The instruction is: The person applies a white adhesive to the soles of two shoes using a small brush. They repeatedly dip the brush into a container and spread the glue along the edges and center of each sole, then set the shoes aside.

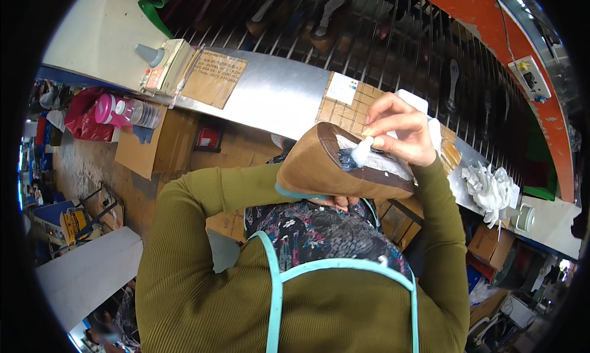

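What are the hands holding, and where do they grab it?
The left hand holds a brown shoe from underneath, sole side up. The right hand pinches a white cloth wad at its top, pressing it on the sole.

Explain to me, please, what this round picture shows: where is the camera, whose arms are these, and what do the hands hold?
There is no machine; a person wears a wide camera on the head, looking down, so edges bend. The olive-green sleeves are that person's arms. The left hand supports a tan suede shoe from below, sole up. The right hand presses a small white cloth wad onto the sole. Behind is a grey metal workbench carrying a pile of crumpled white rags and a cream box with a grey cone.
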The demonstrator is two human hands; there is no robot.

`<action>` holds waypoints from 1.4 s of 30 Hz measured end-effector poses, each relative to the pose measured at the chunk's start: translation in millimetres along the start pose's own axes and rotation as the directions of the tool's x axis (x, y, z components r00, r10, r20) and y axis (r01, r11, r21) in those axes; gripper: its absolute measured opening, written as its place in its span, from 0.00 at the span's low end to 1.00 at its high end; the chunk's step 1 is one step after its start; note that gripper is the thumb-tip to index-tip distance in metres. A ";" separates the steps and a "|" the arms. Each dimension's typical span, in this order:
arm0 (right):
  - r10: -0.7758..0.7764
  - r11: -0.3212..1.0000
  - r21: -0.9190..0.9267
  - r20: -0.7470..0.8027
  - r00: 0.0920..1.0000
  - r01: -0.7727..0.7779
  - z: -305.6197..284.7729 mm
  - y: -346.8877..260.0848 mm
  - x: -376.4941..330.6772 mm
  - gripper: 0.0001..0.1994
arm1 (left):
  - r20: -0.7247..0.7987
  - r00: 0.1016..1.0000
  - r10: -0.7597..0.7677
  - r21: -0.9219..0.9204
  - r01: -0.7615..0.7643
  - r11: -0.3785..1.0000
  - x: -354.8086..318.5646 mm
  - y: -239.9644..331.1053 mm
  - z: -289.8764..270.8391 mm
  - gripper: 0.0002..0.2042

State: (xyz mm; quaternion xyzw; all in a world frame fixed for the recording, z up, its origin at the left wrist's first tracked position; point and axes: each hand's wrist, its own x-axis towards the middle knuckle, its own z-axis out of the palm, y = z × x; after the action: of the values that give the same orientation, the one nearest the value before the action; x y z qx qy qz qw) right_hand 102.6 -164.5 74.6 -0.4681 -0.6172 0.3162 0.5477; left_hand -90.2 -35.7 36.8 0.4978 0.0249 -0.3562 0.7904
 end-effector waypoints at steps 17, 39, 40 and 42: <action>0.012 0.994 -0.103 0.367 0.930 0.028 -30.0 -11.5 29.1 0.10 | -0.038 0.997 0.070 -0.189 -0.076 0.979 3.9 -7.1 -0.9 0.36; 0.216 0.227 -0.383 -0.877 0.430 -0.895 14.8 122.4 -230.0 0.06 | -0.607 0.664 0.437 -0.329 -0.710 0.622 70.4 -37.9 -132.8 0.40; 0.377 0.361 -0.184 -0.868 0.323 -0.914 9.4 120.0 -231.4 0.07 | -0.593 0.694 0.409 -0.369 -0.685 0.628 76.3 -39.0 -132.4 0.41; 0.663 0.513 0.249 -0.723 0.195 -0.821 -0.7 109.9 -227.4 0.08 | -0.529 0.770 0.356 -0.425 -0.604 0.674 86.3 -38.9 -131.5 0.42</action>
State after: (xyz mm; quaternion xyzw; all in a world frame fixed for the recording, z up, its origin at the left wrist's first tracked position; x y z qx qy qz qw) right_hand 120.1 -335.0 -110.9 -0.8403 -0.0526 0.2556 0.4752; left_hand -7.3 13.8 -93.3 0.2863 0.1580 0.0054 0.9450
